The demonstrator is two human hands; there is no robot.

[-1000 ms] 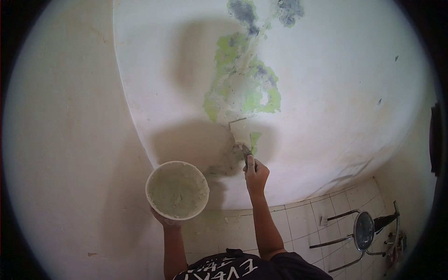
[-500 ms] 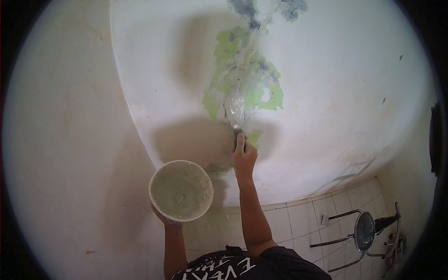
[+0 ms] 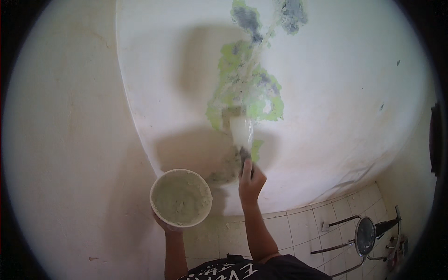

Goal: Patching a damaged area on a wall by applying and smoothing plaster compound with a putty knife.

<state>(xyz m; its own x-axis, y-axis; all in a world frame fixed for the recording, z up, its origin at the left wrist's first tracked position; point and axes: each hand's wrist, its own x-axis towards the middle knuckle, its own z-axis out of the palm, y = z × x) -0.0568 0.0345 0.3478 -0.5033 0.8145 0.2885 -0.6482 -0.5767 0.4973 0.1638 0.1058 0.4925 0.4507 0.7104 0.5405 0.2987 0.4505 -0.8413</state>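
My right hand (image 3: 252, 181) is closed round the dark handle of a putty knife (image 3: 242, 132). Its broad blade, slightly blurred, is at the wall just below a patch of bare green paint (image 3: 228, 88). Below and to the left, my left hand (image 3: 165, 223) holds up a round white tub (image 3: 154, 212) from its underside and side; most of those fingers are hidden behind it. Pale greenish-grey putty (image 3: 179, 198) lies in the tub and is smeared up its inner wall.
Grey scraped spots (image 3: 291, 16) mark the white wall (image 3: 336, 93) higher up. A wall corner runs down on the left. At lower right, a round-seated metal stool (image 3: 365, 236) lies on its side on the white tiled floor (image 3: 301, 224), near a dark object (image 3: 435, 140) at the right edge.
My right hand and the putty knife have moved down the wall and slightly right. The tub stays in my left hand, a little lower in view. The whole view has shifted slightly.
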